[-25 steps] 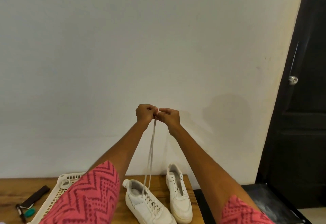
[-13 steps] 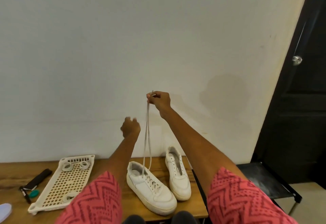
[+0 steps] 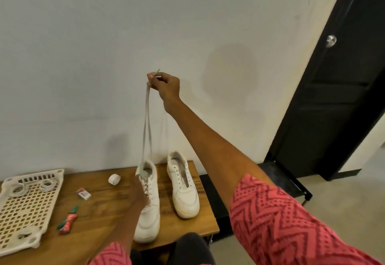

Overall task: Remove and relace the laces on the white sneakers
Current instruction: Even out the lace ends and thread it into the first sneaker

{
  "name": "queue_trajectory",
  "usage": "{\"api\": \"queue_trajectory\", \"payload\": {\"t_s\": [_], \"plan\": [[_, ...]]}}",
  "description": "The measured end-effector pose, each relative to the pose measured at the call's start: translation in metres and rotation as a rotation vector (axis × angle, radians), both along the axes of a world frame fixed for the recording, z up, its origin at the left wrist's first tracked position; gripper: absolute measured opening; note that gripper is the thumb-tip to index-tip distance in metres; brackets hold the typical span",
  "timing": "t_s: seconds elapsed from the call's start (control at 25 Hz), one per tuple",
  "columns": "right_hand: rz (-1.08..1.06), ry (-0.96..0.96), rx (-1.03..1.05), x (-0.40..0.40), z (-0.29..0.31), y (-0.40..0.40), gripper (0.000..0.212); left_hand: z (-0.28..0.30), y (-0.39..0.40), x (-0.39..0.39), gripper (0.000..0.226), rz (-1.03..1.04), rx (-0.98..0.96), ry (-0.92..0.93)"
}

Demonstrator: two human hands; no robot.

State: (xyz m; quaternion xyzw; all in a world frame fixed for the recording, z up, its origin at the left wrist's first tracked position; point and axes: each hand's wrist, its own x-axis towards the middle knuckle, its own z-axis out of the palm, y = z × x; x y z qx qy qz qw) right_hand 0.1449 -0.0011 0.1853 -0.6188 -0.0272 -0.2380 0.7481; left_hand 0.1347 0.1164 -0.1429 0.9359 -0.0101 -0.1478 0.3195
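Observation:
Two white sneakers stand side by side on a wooden table (image 3: 100, 206). The left sneaker (image 3: 149, 221) still has its lace (image 3: 146, 123) threaded; both lace ends are pulled straight up. My right hand (image 3: 165, 86) pinches those two ends high above the shoe, in front of the wall. My left hand (image 3: 140, 195) is down on the left sneaker and rests on its laced part; how its fingers lie is blurred. The right sneaker (image 3: 183, 185) stands apart, with bare eyelets and no lace.
A white perforated tray (image 3: 23, 206) with coiled laces sits at the table's left. A small white roll (image 3: 114, 179), a little box (image 3: 83, 193) and a red tube (image 3: 67, 221) lie on the wood. A black door (image 3: 337, 89) stands to the right.
My left hand let go of the lace ends and dropped from beside my right hand down onto the left sneaker. My right hand keeps the lace ends raised. The view tilted down.

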Motion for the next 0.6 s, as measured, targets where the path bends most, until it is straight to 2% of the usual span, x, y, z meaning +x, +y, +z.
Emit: {"api": "queue_trajectory", "payload": {"t_s": [0.08, 0.16, 0.24, 0.32, 0.44, 0.6], "plan": [[0.008, -0.009, 0.063, 0.008, -0.005, -0.004, 0.017, 0.021, 0.006, -0.006, 0.092, -0.12, 0.058, 0.039], [0.036, -0.009, 0.089, 0.016, -0.01, -0.005, 0.019, 0.033, 0.01, -0.009, 0.092, -0.149, 0.069, 0.091], [0.061, -0.01, 0.086, 0.022, -0.012, -0.004, 0.019, 0.037, 0.01, -0.008, 0.096, -0.119, -0.026, 0.165], [0.08, -0.015, 0.064, 0.025, -0.011, -0.001, 0.02, 0.033, 0.005, -0.007, 0.101, -0.069, -0.042, 0.185], [0.127, -0.03, -0.004, 0.025, -0.013, 0.004, 0.02, 0.022, -0.012, -0.015, 0.101, -0.039, 0.156, 0.081], [0.121, -0.05, -0.134, 0.019, 0.002, 0.008, 0.02, 0.022, -0.015, -0.014, 0.095, 0.014, 0.144, 0.047]]}}
